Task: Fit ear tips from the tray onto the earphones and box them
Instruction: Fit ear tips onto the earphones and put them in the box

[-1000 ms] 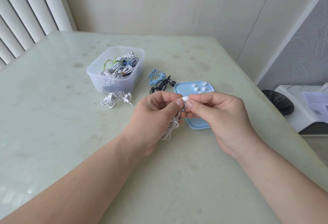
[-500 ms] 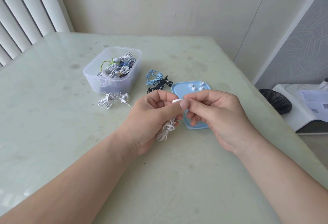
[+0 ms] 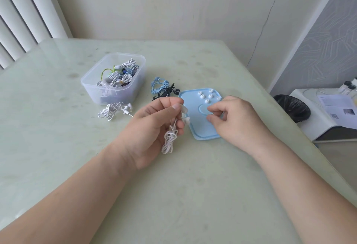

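My left hand [image 3: 154,120] grips a bundled pair of white earphones [image 3: 170,139]; its two earbuds [image 3: 185,115] stick out past my thumb toward the tray. The light blue tray [image 3: 201,129] lies flat just right of that hand, with several white ear tips [image 3: 205,95] loose at its far end. My right hand [image 3: 235,120] hovers over the tray's right half, fingers loosely curled, thumb and forefinger slightly apart with nothing visible between them. A clear plastic box [image 3: 92,91] at the back left holds several tangled earphones.
A white earphone bundle [image 3: 114,110] lies in front of the box. Blue coiled earphones [image 3: 158,85] and black earphones [image 3: 166,93] lie between box and tray. Beyond the table's right edge stand a black bin [image 3: 291,106] and a white unit with papers [image 3: 332,112].
My hands have come apart. The right hand let go of the earbud and moved right over the tray. The left hand still holds the earphones, both buds now exposed.
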Demonstrator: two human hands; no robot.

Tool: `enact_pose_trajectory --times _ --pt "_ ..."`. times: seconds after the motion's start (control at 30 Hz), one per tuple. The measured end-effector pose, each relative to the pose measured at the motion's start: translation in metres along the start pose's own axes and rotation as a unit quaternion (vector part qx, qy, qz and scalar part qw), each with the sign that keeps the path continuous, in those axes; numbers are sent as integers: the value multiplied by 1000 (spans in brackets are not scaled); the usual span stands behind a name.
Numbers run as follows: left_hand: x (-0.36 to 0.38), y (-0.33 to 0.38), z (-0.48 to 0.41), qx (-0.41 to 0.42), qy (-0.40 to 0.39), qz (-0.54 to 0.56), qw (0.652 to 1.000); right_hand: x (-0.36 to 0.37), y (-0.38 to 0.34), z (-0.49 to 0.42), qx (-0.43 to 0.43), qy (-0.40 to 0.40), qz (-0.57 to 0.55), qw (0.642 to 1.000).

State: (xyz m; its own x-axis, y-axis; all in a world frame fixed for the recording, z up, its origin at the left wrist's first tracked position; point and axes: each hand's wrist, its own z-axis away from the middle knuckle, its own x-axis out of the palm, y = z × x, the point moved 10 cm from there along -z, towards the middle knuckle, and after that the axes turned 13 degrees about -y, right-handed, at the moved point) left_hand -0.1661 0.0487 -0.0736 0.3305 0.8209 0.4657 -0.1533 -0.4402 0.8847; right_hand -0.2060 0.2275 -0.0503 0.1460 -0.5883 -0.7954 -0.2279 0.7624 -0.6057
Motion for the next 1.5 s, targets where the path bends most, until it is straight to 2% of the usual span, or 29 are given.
enact_pose_trajectory --times 0.1,0.2,0.33,0.4,0.6,0.73,1.03,1.17,1.3,1.4,1.5 --pt "-4 -1 -1 0 -4 35 999 -4 -4 2 -13 13 -2 1000" --pt "-5 -2 -2 0 -13 56 998 -3 -9 8 -15 10 -141 990" --pt "0 -4 -2 0 -28 65 998 22 -31 12 -52 -75 -362 928" --pt "1 -3 -2 3 -29 66 997 31 -35 13 -57 -112 -414 902" --pt "-6 -4 -2 3 -11 91 996 39 -38 15 -55 -168 -417 892" --pt "-7 -3 -2 6 2 93 996 39 -42 16 -62 -155 -418 893" --pt "-5 -1 1 31 44 -66 996 28 -35 11 -65 -121 -400 906" --pt "-1 8 2 67 36 -222 972 23 -26 9 -37 -106 -378 919" --pt "0 8 3 57 39 -264 962 28 -26 10 -33 -120 -366 922" --pt "-5 7 2 58 51 -270 960 28 -23 10 -18 -114 -400 909" --pt "-8 4 1 52 45 -220 973 26 -14 10 26 -93 -465 880"
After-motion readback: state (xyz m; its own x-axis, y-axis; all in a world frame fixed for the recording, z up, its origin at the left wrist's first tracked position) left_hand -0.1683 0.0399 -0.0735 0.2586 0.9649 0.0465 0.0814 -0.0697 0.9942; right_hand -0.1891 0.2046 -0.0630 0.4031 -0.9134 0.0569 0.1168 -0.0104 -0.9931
